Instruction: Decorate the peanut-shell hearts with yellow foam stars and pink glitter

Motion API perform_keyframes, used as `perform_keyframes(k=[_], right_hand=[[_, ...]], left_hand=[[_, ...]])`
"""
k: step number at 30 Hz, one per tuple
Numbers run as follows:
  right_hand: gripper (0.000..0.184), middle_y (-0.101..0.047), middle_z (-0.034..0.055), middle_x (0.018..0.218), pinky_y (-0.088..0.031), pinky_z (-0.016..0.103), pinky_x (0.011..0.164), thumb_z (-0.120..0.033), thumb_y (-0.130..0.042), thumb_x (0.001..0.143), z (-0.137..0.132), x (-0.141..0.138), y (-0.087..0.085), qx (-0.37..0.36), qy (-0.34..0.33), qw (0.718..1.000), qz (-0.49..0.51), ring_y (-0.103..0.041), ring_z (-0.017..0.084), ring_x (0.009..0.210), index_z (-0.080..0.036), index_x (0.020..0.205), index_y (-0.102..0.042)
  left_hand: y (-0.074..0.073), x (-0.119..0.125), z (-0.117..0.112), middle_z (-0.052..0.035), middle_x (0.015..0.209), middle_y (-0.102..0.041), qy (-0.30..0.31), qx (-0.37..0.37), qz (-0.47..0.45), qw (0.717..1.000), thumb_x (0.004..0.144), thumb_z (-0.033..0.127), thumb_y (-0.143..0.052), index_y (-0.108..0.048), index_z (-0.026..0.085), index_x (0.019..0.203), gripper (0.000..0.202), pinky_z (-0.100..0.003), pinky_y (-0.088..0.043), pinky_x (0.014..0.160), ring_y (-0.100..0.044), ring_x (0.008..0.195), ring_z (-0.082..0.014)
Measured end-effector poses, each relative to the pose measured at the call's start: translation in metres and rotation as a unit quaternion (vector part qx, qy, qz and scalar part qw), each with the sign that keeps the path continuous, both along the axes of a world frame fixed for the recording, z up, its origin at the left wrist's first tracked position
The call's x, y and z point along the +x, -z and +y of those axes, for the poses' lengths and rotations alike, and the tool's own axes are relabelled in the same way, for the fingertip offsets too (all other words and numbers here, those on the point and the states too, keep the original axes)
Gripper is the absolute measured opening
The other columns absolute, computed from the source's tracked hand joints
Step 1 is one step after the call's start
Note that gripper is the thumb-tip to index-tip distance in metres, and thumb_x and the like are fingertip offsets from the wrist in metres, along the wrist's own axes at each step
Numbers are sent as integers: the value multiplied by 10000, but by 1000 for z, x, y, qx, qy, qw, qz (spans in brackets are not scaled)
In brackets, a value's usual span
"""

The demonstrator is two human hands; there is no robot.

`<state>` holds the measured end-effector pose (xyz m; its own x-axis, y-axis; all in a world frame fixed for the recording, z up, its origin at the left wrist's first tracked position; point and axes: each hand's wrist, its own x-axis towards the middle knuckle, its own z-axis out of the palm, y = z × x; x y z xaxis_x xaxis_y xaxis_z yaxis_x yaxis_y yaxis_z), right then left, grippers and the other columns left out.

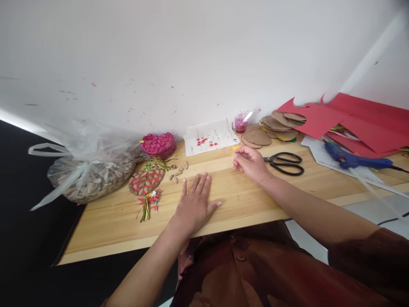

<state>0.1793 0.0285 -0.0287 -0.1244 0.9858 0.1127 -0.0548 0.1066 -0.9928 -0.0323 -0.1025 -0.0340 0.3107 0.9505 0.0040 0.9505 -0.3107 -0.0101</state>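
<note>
My left hand (pixel 195 205) lies flat on the wooden table (pixel 265 194), fingers spread, holding nothing. To its left is a red oval piece covered with peanuts (pixel 147 180), with a tassel of green and gold strings (pixel 145 209) and red scraps below it. Several loose peanuts (pixel 175 175) lie just beyond my left fingertips. My right hand (pixel 251 163) is closed in a pinch, with a small yellow piece (pixel 235 148) showing at its fingertips; its exact shape is too small to make out. Black-handled scissors (pixel 286 163) lie right beside that hand, blades partly hidden behind it.
A plastic bag of peanuts (pixel 96 175) and a magenta-topped basket-like piece (pixel 159 145) stand left. At the back are a paper with red stars (pixel 211 138), a cup of red liquid (pixel 240 123) and cardboard pieces (pixel 255 137). Right: red sheets (pixel 370 123), blue glue gun (pixel 354 160).
</note>
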Motion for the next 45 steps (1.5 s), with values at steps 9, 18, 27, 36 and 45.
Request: perform_keyframes(k=[9,18,27,36,45], right_hand=[[278,-604,-47,576,-450,219,445,-432,-751,758,-1,0,2,4,-10,1000,-21,-614,125,508,-215,830,-592],[310,-611,-35,572,-446,233,439,-467,-768,744,0,0,5,16,-7,999,-32,-615,134,500,-216,821,-603],[297,-617,-34,575,-436,239,453,-445,-772,750,-2,0,3,17,-9,999,-46,-622,133,491,-208,819,-607],[307,-626,-35,624,-382,207,433,-437,-775,750,-5,-3,0,-21,-35,999,-27,-644,123,518,-202,822,-592],[234,-693,14,798,-435,185,431,-365,-786,777,2,-19,-30,-88,-106,990,-4,-748,167,655,-202,834,-628]], left_hand=[[1,-64,-27,-121,1546,-536,-130,109,58,984,1064,400,-315,-536,192,1513,542,-709,-71,1239,-358,1521,-369],[4,-31,-64,-87,1692,-294,115,54,21,992,1015,620,-379,-228,183,1650,786,-550,-114,1286,-163,1593,-310],[-2,-86,-47,-82,1696,-285,6,8,14,1000,1075,494,-292,-116,226,1654,662,-655,-56,1251,-115,1601,-315],[4,-123,-34,-112,1342,-717,-111,213,-47,970,1030,256,-433,-728,259,1299,399,-702,-64,1225,-501,1428,-371],[-48,-30,54,52,471,-495,-115,209,-360,902,895,481,-705,-654,206,606,402,-262,-370,507,-465,445,-117]])
